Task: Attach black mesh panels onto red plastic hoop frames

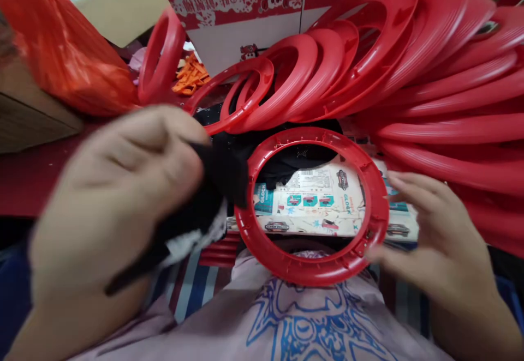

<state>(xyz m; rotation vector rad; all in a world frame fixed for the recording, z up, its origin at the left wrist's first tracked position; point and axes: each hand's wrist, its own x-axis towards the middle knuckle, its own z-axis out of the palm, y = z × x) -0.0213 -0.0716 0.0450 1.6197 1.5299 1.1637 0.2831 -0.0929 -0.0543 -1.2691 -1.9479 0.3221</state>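
Observation:
My left hand point(118, 197) is closed round a piece of black cloth point(213, 173) with a white patch along its lower side; the motion blurs it. In front of my body, a red plastic ring point(375, 197) lies over a printed cardboard box point(315, 220), its ribbed inner side facing up. More black fabric point(282, 166) shows through the upper part of that ring. At the ring's right edge, my right hand point(442, 246) has its fingers apart and holds nothing. Its thumb overlaps the rim in view; whether it touches is unclear.
Several more red rings point(295, 94) lean in a row at the back, with others stacked point(450, 132) on the right. An orange-red plastic bag point(77, 50) stands at the left. Small orange pieces point(191, 74) lie before a white-and-red carton point(241, 17).

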